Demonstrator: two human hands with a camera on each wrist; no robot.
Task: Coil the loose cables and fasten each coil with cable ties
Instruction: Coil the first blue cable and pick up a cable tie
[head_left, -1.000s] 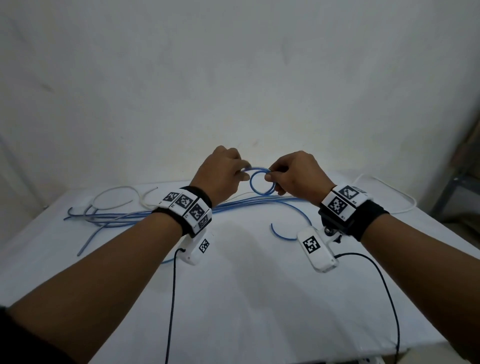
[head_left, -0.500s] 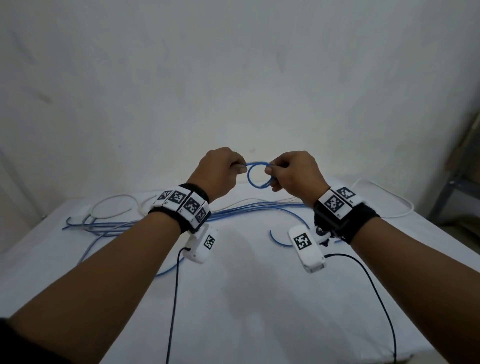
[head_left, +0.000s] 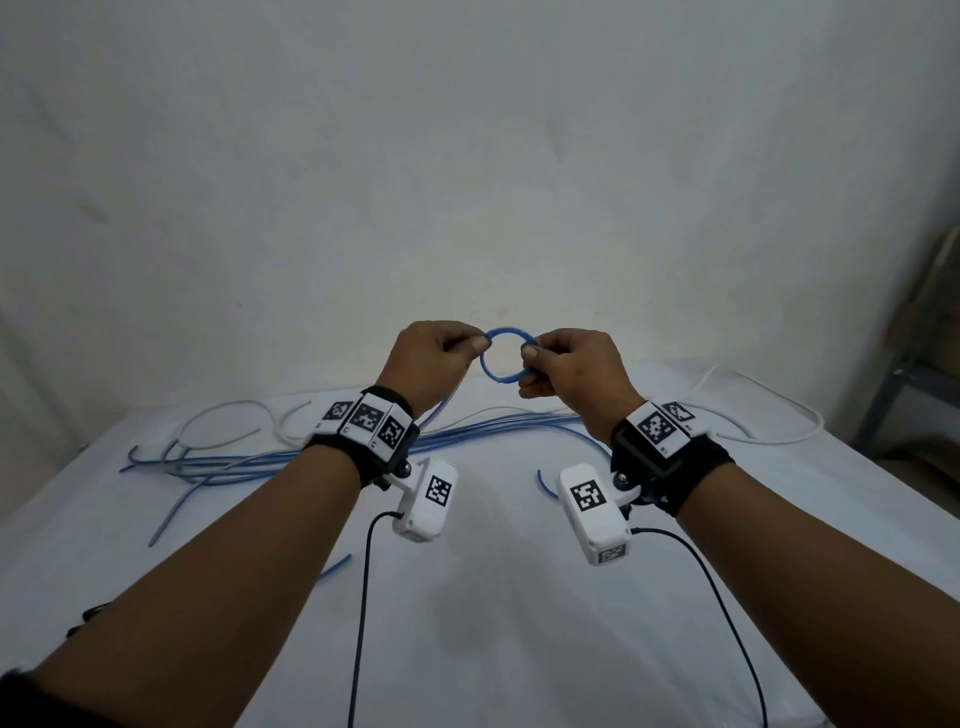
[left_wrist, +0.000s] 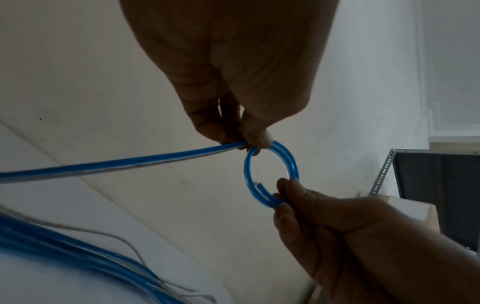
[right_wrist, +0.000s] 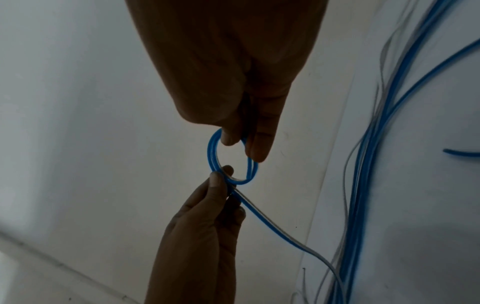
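Note:
A small blue cable coil (head_left: 506, 355) of about two turns is held up in the air above the table, between both hands. My left hand (head_left: 475, 347) pinches its left side (left_wrist: 255, 149), where the loose tail (left_wrist: 116, 164) runs off down toward the table. My right hand (head_left: 530, 358) pinches the opposite side (right_wrist: 244, 144) between thumb and forefinger. The coil's cut end (left_wrist: 259, 186) shows just inside the ring, near the right fingers.
A bundle of long blue cables (head_left: 311, 457) lies across the white table (head_left: 493, 623), with white cables (head_left: 753, 410) at the far left and right. A short blue piece (head_left: 543, 480) lies below the right wrist. A metal shelf frame (head_left: 904, 384) stands at the right.
Both hands have lifted the coil higher, up in front of the wall, and the ring now stands wider and rounder between them.

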